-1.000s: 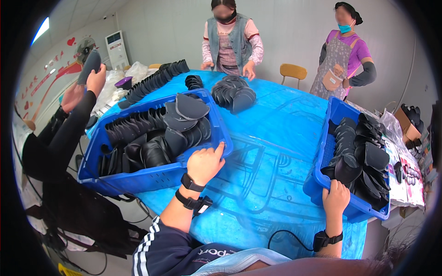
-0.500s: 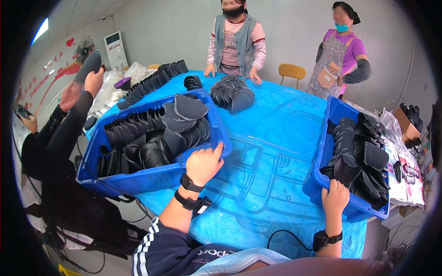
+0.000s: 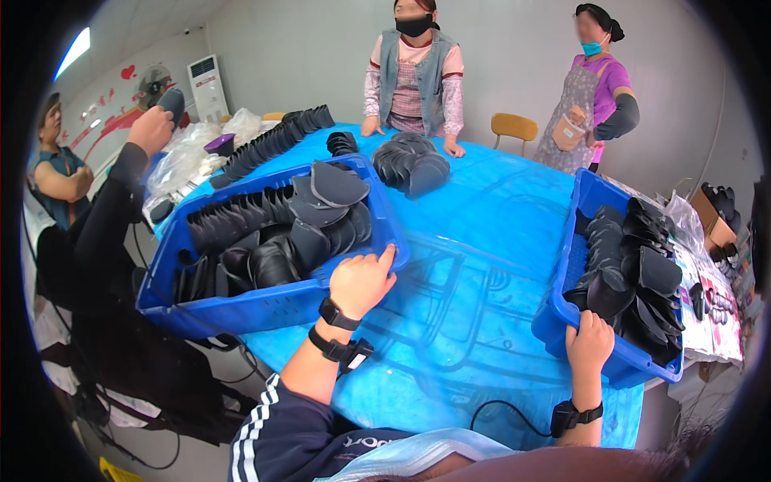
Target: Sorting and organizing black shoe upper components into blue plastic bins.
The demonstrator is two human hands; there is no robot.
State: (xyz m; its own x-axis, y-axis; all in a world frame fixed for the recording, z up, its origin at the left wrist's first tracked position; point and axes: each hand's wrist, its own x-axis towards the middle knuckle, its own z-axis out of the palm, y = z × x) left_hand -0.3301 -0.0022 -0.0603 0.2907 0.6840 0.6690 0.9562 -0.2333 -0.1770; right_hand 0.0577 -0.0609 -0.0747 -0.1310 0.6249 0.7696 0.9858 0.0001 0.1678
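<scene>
Head view: left hand [image 3: 363, 280] closed over the near right corner rim of the left crate [image 3: 241, 309], fingers curled on the blue edge, a black band on the wrist. Right hand [image 3: 589, 344] clamped on the near left corner of the right crate [image 3: 580, 201], fingers hooked over its rim, a black band on that wrist too. The two hands sit well apart, one crate each. Left crate stands at the left of the bench [image 3: 482, 241], near the front edge, packed with black shoe uppers [image 3: 273, 233] stood in rows, a few loose ones heaped on top. Right crate stands at the right end of the bench, also full of black uppers [image 3: 634, 273], piled less evenly. Bench is covered in shiny blue plastic sheet, bare between the crates. Farther back on the bench, a loose pile [image 3: 411, 165] of the same black pieces, and a long row [image 3: 277, 140] of them along the far left edge. A person in a grey vest [image 3: 416, 72] stands at the far side with both hands on the bench beside the pile. Another in a purple top [image 3: 590, 88] stands farther right, near a yellow chair [image 3: 514, 127]. At left, a dark sleeve [image 3: 108, 209] rises with a black piece [image 3: 171, 103] held up in its hand.
</scene>
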